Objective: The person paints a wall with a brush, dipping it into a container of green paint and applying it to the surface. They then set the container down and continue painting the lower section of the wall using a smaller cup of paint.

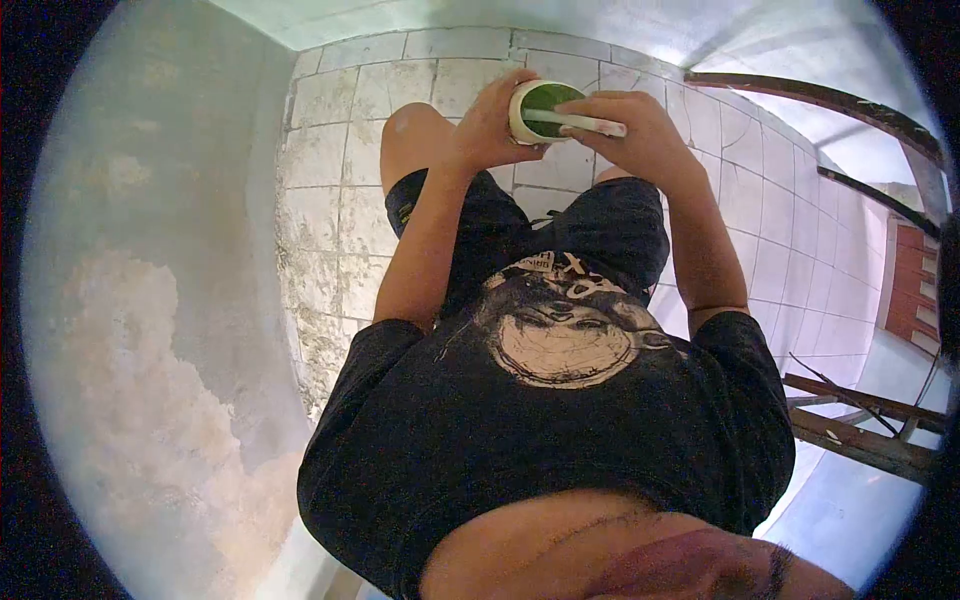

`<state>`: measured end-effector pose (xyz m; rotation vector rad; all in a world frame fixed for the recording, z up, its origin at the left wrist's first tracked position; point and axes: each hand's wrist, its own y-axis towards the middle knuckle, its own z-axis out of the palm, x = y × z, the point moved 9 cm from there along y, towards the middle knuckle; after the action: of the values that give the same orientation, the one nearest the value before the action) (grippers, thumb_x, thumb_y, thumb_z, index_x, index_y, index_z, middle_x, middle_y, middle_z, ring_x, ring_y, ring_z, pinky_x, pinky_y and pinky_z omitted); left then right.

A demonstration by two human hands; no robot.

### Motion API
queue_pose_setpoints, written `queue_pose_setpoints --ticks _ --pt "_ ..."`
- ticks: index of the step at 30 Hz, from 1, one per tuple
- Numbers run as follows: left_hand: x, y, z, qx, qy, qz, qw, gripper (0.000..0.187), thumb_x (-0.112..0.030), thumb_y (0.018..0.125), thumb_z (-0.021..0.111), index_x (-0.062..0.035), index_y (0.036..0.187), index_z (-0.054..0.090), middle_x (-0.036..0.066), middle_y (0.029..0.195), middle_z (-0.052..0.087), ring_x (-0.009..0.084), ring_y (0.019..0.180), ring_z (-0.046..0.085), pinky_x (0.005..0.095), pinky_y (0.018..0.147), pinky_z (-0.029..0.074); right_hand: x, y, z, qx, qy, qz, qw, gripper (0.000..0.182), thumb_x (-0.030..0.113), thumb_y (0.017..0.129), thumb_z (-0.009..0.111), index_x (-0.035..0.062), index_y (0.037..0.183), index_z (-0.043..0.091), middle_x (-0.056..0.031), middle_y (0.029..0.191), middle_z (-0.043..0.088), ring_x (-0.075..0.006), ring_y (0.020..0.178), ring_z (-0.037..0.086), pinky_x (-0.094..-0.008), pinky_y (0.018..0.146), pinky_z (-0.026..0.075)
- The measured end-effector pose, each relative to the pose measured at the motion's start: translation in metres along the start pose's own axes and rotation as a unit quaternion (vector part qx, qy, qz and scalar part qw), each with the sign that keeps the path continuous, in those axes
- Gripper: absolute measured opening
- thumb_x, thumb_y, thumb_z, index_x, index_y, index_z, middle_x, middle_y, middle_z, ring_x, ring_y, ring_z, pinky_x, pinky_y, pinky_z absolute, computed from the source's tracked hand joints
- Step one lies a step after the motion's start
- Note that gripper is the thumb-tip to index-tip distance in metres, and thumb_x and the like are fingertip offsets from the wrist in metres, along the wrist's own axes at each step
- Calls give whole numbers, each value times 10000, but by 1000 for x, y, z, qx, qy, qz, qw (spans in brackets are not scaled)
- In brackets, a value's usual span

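My left hand (pixel 488 125) is wrapped round the side of a small white tub (pixel 517 118), tilted so that its mouth faces right. Inside the tub is something green (pixel 548 97), which looks like paint. The fingers of my right hand (pixel 640 128) are closed on a white handle (pixel 600 125) like a paintbrush's, with a reddish mark near its outer end. The handle's other end reaches into the tub, and I cannot make out its tip. Both hands are in front of my knees.
White floor tiles (pixel 560 172) lie below, stained at the left. A wall with peeling patches (pixel 120 330) stands on my left. Dark beams (pixel 820 90) run at the upper right, with a wooden frame (pixel 860 440) lower down. A brick-red panel (pixel 910 285) shows at the far right.
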<state>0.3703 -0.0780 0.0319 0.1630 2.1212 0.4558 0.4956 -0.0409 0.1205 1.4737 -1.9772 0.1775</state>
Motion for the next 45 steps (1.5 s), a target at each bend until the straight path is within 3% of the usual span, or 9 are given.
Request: queue_pose_setpoints --ticks 14,26,32,34,36,40,42,44,45 --pt "10 -6 3 35 -2 -25 999 804 -251 544 819 -71 1224 429 149 1156 530 351 1092 498 415 951 397 12 -8 5 -22 -52 -85 995 386 137 725 684 105 1106 628 -97 816 604 -271 710 604 -334 613 488" --pt "-9 -10 -2 24 31 -4 999 765 -203 527 810 -77 1198 464 146 1159 530 345 1105 486 411 964 384 12 -17 6 -72 -43 -113 990 329 213 769 573 85 1062 651 -104 859 634 -267 774 620 -340 662 505" --pt "21 -13 11 57 21 -62 996 794 -200 525 825 -39 1207 452 163 1129 547 345 1081 512 390 953 408 -12 -22 24 -77 -75 -76 991 327 272 793 584 129 1079 658 -117 852 630 -287 760 600 -367 661 493" --pt "30 -14 15 65 14 -102 993 918 -211 531 859 -37 1295 381 131 1223 525 272 1141 510 354 980 406 -13 -28 24 -118 -80 -111 984 333 249 769 614 134 1078 655 -115 822 625 -296 750 594 -376 651 489" --pt "44 -14 23 81 -26 -165 983 970 -189 539 867 -41 1325 318 122 1212 525 230 1125 516 338 965 420 -2 -25 10 -91 -77 -65 991 335 183 737 664 133 1068 653 -113 788 618 -295 720 593 -373 635 492" --pt "64 -14 30 74 -53 -52 995 1018 -161 546 875 -52 1328 234 108 1188 526 209 1107 515 351 952 431 8 -39 -12 -152 -32 -62 986 314 111 721 719 94 1027 653 -113 825 642 -286 705 618 -340 626 507" --pt "57 -11 27 71 -32 -69 995 989 -152 554 868 -55 1313 241 108 1180 525 212 1107 518 353 947 434 8 -45 -15 -186 -26 -68 980 299 96 724 728 79 1013 654 -112 845 651 -283 705 629 -329 626 511" --pt "44 -4 24 71 -97 -61 991 992 -152 554 864 -64 1315 234 113 1181 524 220 1106 523 353 945 435 -4 -52 -14 -202 32 -40 978 290 148 776 693 121 1057 630 -92 817 645 -270 701 637 -357 607 513" --pt "40 -2 24 73 -151 -74 983 997 -170 558 863 -69 1321 229 113 1177 527 236 1104 526 355 946 435 -6 -57 -18 -228 57 -36 971 276 102 758 712 90 1025 641 -92 815 654 -250 697 651 -333 597 519"
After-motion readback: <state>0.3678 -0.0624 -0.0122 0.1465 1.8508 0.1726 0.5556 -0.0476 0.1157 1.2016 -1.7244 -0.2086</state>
